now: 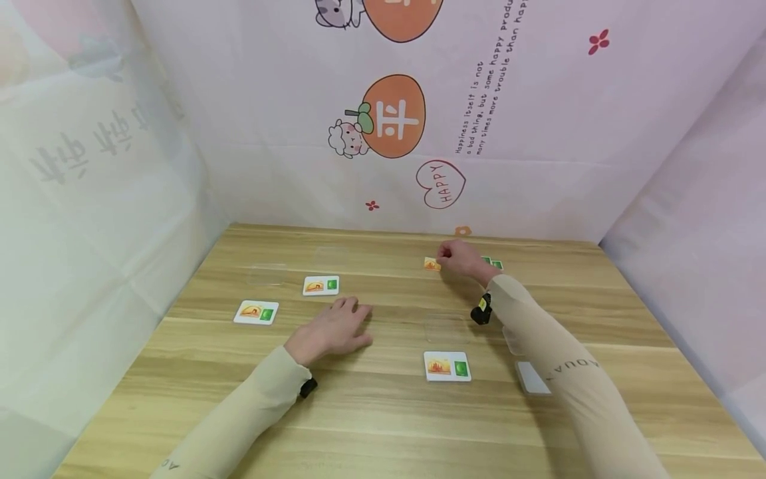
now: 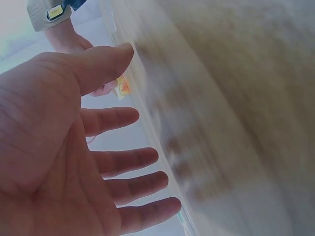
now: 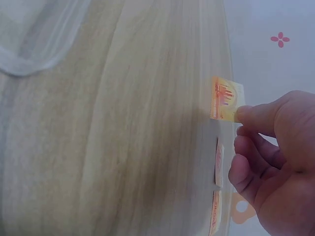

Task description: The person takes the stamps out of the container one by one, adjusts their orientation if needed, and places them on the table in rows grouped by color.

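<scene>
My right hand [image 1: 463,258] is at the back of the table, pinching a small orange-and-yellow stamp [image 3: 226,100] between thumb and index finger. Below it in the right wrist view, two more orange stamps [image 3: 219,164] lie near the table's back edge. Small green stamps [image 1: 497,265] show partly behind the right wrist. My left hand [image 1: 332,328] hovers low over the table with fingers spread, holding nothing. Near it are two white cards, one at far left [image 1: 256,312] and one further back [image 1: 321,285], each bearing an orange and a green stamp.
Another stamped white card [image 1: 447,366] lies right of centre, with a clear plastic case [image 1: 447,328] behind it. A plain whitish card or stack [image 1: 531,378] is partly hidden by the right sleeve. More clear plastic pieces [image 1: 266,274] lie at back left. Printed cloth walls [image 1: 287,179] enclose the table.
</scene>
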`<action>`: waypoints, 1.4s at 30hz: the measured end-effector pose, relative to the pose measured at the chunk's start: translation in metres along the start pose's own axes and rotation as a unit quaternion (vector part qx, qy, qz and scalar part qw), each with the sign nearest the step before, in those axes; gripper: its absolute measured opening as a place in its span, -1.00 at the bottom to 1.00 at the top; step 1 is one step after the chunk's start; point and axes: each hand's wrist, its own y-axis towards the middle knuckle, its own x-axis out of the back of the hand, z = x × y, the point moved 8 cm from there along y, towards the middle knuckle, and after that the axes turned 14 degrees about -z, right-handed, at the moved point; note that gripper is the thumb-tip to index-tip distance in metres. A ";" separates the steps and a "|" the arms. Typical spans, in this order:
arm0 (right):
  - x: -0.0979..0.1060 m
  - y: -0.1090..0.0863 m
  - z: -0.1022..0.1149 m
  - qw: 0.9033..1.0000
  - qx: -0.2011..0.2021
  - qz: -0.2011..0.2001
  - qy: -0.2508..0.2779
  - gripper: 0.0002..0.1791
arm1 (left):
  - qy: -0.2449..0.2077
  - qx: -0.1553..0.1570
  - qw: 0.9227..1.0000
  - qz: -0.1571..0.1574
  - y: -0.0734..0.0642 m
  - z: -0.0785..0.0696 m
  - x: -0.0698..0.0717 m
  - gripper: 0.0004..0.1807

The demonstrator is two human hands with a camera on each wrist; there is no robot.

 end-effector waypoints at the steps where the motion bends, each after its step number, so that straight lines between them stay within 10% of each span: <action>1: 0.000 0.001 0.000 1.000 -0.001 -0.001 0.000 -0.88 | 0.000 0.001 1.000 0.000 -0.001 0.001 0.000 -0.32; 42: -0.016 0.022 0.003 0.999 0.006 0.004 -0.033 -0.90 | 0.009 0.001 1.000 0.003 -0.013 0.018 0.002 -0.34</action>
